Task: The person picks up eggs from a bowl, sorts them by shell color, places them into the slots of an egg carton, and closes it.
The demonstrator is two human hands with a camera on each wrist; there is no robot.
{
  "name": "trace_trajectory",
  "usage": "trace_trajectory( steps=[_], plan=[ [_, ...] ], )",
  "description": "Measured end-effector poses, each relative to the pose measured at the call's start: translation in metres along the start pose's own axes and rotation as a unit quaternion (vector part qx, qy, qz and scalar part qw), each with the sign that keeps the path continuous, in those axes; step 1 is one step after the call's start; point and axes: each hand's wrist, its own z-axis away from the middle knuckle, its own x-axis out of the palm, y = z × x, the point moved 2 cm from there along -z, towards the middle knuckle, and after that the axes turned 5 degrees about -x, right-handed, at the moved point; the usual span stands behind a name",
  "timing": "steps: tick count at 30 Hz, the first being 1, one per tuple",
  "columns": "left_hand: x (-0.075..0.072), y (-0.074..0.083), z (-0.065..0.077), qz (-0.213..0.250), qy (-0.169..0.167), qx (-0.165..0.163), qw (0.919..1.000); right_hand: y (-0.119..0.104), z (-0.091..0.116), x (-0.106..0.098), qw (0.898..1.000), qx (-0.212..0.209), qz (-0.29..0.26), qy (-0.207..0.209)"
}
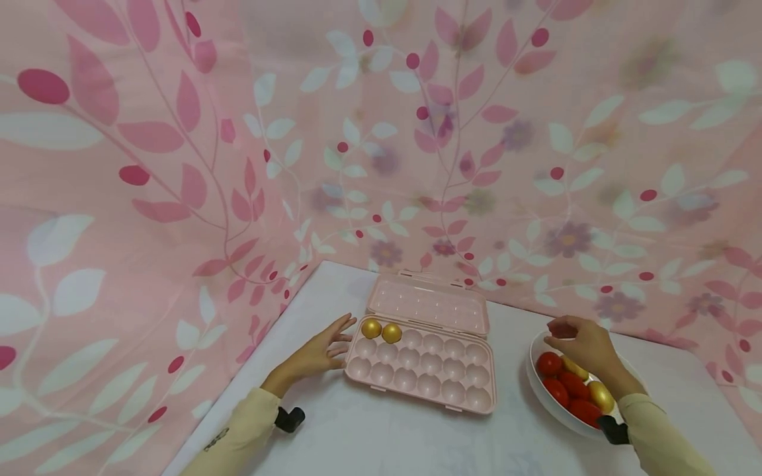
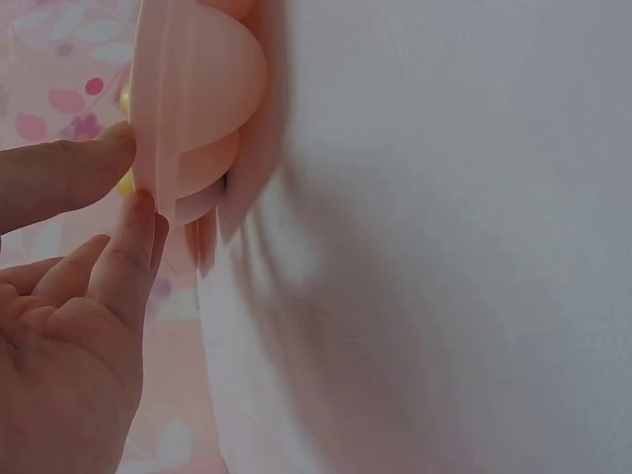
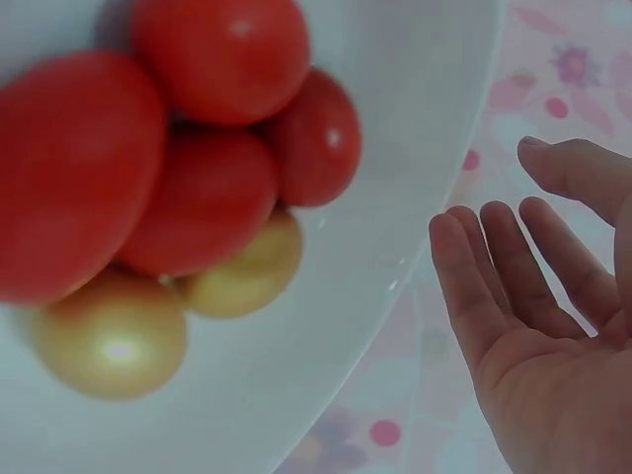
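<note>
A pink plastic egg box (image 1: 428, 383) lies on the table with its lid (image 1: 428, 303) swung back. Two golden eggs (image 1: 372, 328) sit in the left cups of its back row. Beside the box's left edge, my left hand (image 1: 318, 347) has its fingers spread; in the left wrist view its thumb and fingertips (image 2: 142, 205) come right at the rim. Over a white bowl (image 1: 543, 396) on the right hovers my right hand (image 1: 586, 344), its fingers (image 3: 459, 267) loosely extended and nothing in them. Red eggs (image 3: 222, 54) and golden eggs (image 3: 114, 336) lie together in the bowl.
The table (image 1: 381, 443) has a white cover. Pink leaf-patterned cloth (image 1: 476, 165) hangs behind it and along the left side. A dark wrist camera (image 1: 290, 419) is on my left wrist, another (image 1: 613, 430) on my right.
</note>
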Motion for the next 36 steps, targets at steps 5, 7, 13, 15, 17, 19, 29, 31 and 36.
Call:
trace_trajectory(
  steps=[5,7,13,15,17,19,29,31,36],
  plan=[
    [0.000,0.000,0.000,-0.003,0.001,0.007,1.0000,0.017,0.011,-0.005,0.999,0.024,0.020,-0.025],
    [0.000,0.000,0.000,-0.007,0.000,0.010,0.9999,0.025,0.014,-0.007,0.998,0.038,0.028,-0.037],
    [0.000,0.000,-0.001,-0.007,-0.010,0.010,0.9999,0.034,0.015,-0.015,0.997,0.041,0.039,-0.061],
    [0.000,0.001,0.000,-0.008,-0.008,0.006,0.9999,0.033,0.013,-0.016,0.996,0.040,0.031,-0.071],
    [0.000,0.001,0.000,-0.008,-0.004,0.003,1.0000,0.034,0.010,-0.017,0.995,0.045,0.031,-0.084],
    [0.000,0.000,0.001,-0.002,-0.003,0.004,1.0000,0.037,0.007,-0.018,0.992,0.055,0.036,-0.103],
    [0.000,0.001,-0.001,-0.003,0.004,-0.004,1.0000,0.045,-0.009,-0.017,0.978,0.071,0.069,-0.184],
    [0.000,0.001,-0.001,-0.006,0.007,-0.010,0.9999,0.047,-0.011,-0.015,0.976,0.075,0.060,-0.196],
    [0.000,0.000,-0.001,-0.006,0.014,-0.023,0.9996,0.053,-0.013,-0.007,0.962,0.131,0.019,-0.237]
  ],
)
